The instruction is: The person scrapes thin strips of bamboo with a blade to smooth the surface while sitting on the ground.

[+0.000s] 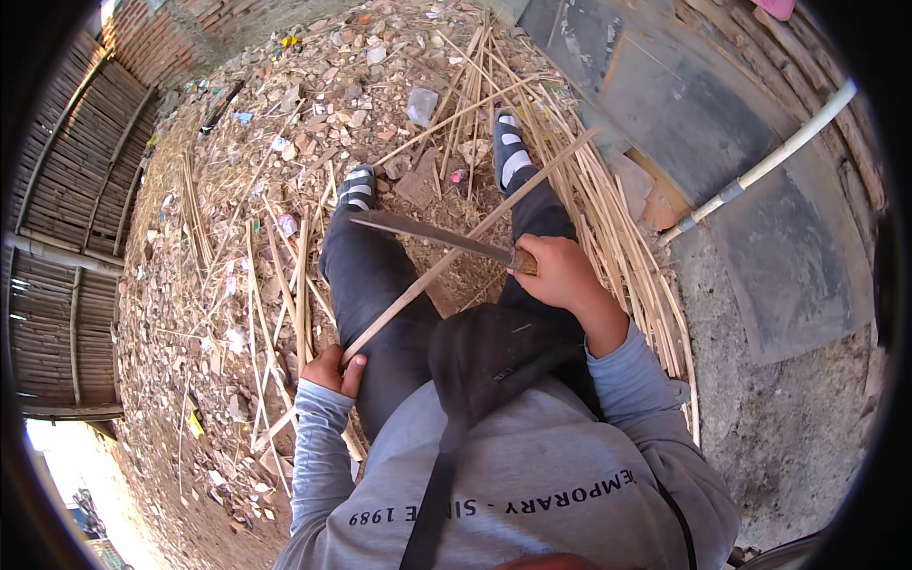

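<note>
A long pale bamboo strip (410, 294) slants across my lap, from beside my left thigh up past my right knee. My left hand (332, 371) is closed around its lower part, near my left hip. In my right hand (560, 273) is the wooden handle of a large knife (427, 235), gripped over my right thigh. The dark blade points left and crosses the strip between my knees. Whether the edge touches the strip or only passes above it, I cannot tell.
A heap of split bamboo strips (608, 223) lies along my right side, and more strips (302, 294) lie left of my leg. Rubble and litter cover the ground (218, 313). A bamboo wall (71, 190) stands left; dark sheets (703, 123) and a pale pole (769, 161) are at right.
</note>
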`<act>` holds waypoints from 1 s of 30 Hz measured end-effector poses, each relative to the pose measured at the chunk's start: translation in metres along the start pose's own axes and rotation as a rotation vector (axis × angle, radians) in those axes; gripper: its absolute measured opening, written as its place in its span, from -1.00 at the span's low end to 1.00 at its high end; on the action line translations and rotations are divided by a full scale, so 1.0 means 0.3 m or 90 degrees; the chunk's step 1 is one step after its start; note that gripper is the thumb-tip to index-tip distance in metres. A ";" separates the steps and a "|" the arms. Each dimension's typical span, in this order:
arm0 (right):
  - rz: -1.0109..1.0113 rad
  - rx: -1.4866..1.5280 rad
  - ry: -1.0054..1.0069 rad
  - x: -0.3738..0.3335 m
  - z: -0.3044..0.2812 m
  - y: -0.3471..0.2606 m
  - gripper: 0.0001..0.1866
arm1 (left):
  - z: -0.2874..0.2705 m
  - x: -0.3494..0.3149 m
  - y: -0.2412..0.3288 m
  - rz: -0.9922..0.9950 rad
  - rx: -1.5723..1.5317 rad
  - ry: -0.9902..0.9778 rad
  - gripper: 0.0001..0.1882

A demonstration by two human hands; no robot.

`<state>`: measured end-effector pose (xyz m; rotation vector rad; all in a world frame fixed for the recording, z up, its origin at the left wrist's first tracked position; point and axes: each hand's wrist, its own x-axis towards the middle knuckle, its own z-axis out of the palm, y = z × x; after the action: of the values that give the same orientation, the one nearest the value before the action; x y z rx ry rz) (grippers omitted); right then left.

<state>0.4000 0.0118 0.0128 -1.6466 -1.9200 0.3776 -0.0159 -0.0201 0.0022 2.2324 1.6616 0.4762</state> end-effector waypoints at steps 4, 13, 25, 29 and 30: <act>0.035 -0.018 -0.038 0.035 -0.039 0.000 -0.69 | -0.001 0.003 -0.030 -0.075 -0.058 -0.075 -0.36; 0.087 -0.002 -0.043 0.045 -0.011 -0.022 -0.68 | -0.005 0.044 -0.052 -0.083 -0.088 -0.147 -0.38; 0.142 0.002 -0.072 0.090 -0.054 -0.049 -0.69 | 0.010 0.047 -0.080 -0.128 -0.227 -0.180 -0.39; 0.072 -0.041 -0.118 0.069 -0.029 -0.113 -0.76 | 0.021 0.046 -0.086 -0.131 -0.247 -0.166 -0.39; 0.029 -0.060 -0.135 0.065 -0.019 -0.114 -0.76 | 0.018 0.048 -0.088 -0.129 -0.242 -0.180 -0.39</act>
<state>0.3744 0.0228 0.0412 -1.7737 -2.0857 0.5057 -0.0322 0.0006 -0.0132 1.7485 1.4859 0.3677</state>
